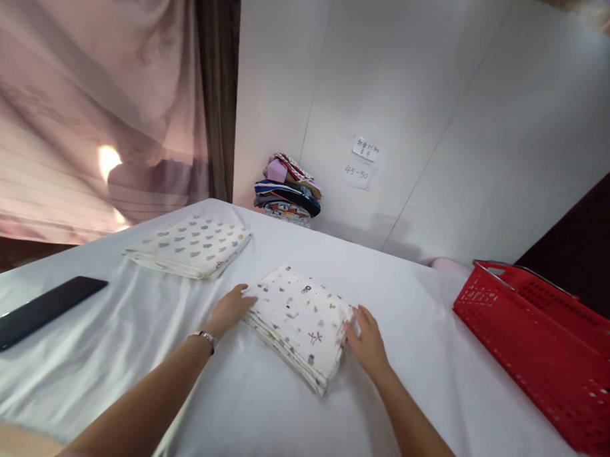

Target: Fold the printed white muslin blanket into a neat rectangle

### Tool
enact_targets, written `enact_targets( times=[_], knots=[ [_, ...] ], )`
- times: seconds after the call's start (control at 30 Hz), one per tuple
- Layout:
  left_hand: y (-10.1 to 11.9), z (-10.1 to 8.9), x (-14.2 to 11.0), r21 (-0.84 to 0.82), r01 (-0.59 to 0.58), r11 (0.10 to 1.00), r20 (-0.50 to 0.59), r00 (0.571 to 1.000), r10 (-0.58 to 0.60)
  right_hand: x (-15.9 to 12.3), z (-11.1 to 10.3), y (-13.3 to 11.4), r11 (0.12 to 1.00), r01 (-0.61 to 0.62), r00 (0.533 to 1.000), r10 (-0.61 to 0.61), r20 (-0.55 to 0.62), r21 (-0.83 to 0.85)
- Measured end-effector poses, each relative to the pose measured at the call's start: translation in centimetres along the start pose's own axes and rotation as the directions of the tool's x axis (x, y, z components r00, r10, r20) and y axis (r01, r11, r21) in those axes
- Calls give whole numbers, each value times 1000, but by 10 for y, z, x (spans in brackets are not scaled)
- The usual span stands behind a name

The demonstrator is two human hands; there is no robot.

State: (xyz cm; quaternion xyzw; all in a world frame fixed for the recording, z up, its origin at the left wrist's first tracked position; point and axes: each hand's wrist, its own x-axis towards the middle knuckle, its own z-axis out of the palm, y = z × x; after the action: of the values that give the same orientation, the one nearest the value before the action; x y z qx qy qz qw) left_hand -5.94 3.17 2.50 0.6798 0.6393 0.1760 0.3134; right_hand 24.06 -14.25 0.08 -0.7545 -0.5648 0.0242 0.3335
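A folded white cloth (296, 315) printed with small scattered figures lies in front of me on the white-covered table. At its left corner, my left hand (229, 310), with a band on the wrist, grips the layered edge between thumb and fingers. My right hand (368, 341) holds the opposite edge, with fingertips on the top and side. The stacked layers show along the near side. Farther back on the left lies a second folded white cloth (194, 246) with rows of grey leaf-like prints, apart from both hands.
A long dark flat object (42, 312) lies at the left. On the right stands a red perforated plastic basket (535, 350). Beyond the table's far edge is a pile of folded fabrics (289, 188) by the white wall. A pink curtain (89, 101) hangs at the left.
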Motion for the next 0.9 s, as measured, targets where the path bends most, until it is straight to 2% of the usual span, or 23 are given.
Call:
enact_targets(
  times=[0.07, 0.13, 0.2, 0.27, 0.37, 0.47, 0.53, 0.6, 0.67, 0.73, 0.9],
  knots=[
    [0, 1, -3, 6, -1, 1000, 14, 1000, 0, 35, 1, 4, 1000, -13, 997, 13, 72, -2],
    [0, 1, -2, 16, -1, 1000, 25, 1000, 1, 64, 3, 6, 995, -93, 974, 86, 209, 25],
    [0, 0, 4, 32, -28, 999, 21, 999, 28, 82, 6, 8, 981, -182, 935, 153, 320, 63],
    [6, -3, 15, 58, -102, 993, -2, 995, 103, 86, 6, 12, 961, -254, 897, 191, 398, 111],
    [29, -9, 43, 118, -258, 959, -44, 963, 265, 68, 6, 18, 912, -349, 861, 222, 458, 216],
    [64, -6, 76, 175, -383, 907, -60, 915, 398, 35, 8, 21, 842, -413, 881, 272, 388, 347],
    [83, 4, 94, 166, -407, 898, -52, 906, 421, 15, 9, 18, 817, -423, 893, 303, 334, 391],
    [92, 16, 105, 142, -384, 912, -43, 918, 393, 1, 10, 15, 823, -437, 891, 344, 295, 362],
    [89, 27, 106, 119, -334, 935, -38, 940, 340, -6, 8, 11, 841, -455, 883, 382, 274, 293],
    [76, 34, 97, 96, -287, 953, -36, 956, 291, -8, 6, 8, 860, -452, 882, 389, 266, 239],
    [36, 35, 41, 22, -197, 980, -27, 980, 198, -9, 5, 3, 904, -405, 895, 360, 265, 140]
  ],
)
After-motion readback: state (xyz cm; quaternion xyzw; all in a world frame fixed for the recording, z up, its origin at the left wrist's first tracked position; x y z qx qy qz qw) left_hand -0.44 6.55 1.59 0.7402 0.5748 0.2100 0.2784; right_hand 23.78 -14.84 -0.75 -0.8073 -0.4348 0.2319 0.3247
